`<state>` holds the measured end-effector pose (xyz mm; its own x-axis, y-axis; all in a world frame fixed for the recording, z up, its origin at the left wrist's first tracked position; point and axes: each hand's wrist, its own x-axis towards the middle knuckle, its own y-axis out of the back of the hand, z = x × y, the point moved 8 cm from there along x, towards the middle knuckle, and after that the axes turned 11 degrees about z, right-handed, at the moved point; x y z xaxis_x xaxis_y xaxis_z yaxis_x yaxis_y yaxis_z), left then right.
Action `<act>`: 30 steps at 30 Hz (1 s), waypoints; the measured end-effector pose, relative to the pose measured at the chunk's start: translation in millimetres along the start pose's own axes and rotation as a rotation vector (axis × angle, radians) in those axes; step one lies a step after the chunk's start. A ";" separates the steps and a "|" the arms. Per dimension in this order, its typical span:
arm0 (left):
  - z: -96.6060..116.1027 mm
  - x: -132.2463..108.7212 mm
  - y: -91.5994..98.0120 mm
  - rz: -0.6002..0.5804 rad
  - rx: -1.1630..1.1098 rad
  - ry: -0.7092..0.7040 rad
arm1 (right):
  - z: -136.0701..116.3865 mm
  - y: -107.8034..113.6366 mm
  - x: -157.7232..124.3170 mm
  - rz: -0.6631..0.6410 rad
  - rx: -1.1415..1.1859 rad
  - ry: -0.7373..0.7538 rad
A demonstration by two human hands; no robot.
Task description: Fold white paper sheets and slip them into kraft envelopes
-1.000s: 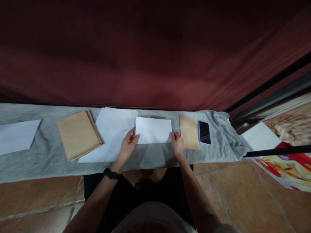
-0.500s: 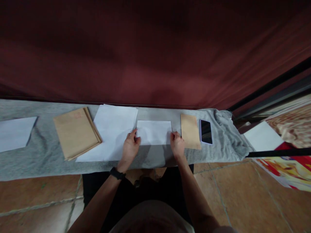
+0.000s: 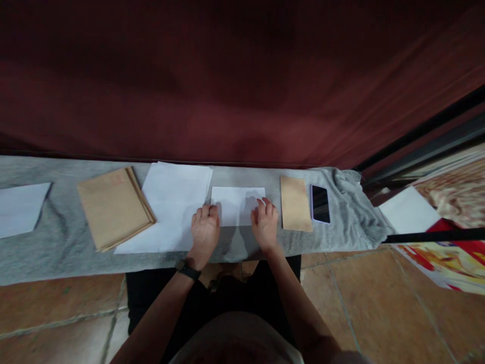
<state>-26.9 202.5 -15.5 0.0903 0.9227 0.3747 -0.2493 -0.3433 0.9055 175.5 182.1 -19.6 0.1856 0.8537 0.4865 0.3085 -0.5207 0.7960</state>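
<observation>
A folded white sheet (image 3: 237,200) lies on the grey cloth (image 3: 68,242) in front of me. My left hand (image 3: 204,230) rests flat on its left near corner, fingers stretched forward. My right hand (image 3: 264,222) lies flat on the sheet's right near part, fingers spread. Neither hand grips anything. Left of the sheet sits a stack of white paper (image 3: 172,202), partly under my left hand. A black watch is on my left wrist.
A stack of brown envelopes (image 3: 113,206) lies further left, and a white sheet (image 3: 20,208) at the far left. A single brown envelope (image 3: 295,203) and a phone (image 3: 320,203) lie to the right. More white paper (image 3: 409,212) lies on the floor at right. A dark red curtain hangs behind.
Both hands let go of the sheet's side edges and came inward, now lying flat on its near part. The sheet looks shorter from front to back than a second ago.
</observation>
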 end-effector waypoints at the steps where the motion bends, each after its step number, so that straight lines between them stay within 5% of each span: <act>1: 4.4 1.5 -1.2 0.017 -0.021 -0.030 | -7.7 -5.4 -1.1 -0.025 0.022 0.026; 9: 46.3 2.1 -36.2 -0.048 -0.218 -0.167 | -39.4 -42.6 -9.6 -0.245 0.047 0.119; 23: 30.0 0.1 -43.3 -0.050 -0.135 -0.039 | -5.4 -35.9 -4.0 -0.174 -0.075 0.030; 30: 43.1 15.2 -51.9 -0.079 -0.167 -0.034 | 3.6 -34.9 -4.0 -0.160 -0.131 0.015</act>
<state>29.0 226.9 -48.1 0.1475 0.9384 0.3124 -0.3962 -0.2333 0.8880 167.3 196.8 -50.7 0.1299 0.9258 0.3550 0.2090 -0.3756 0.9029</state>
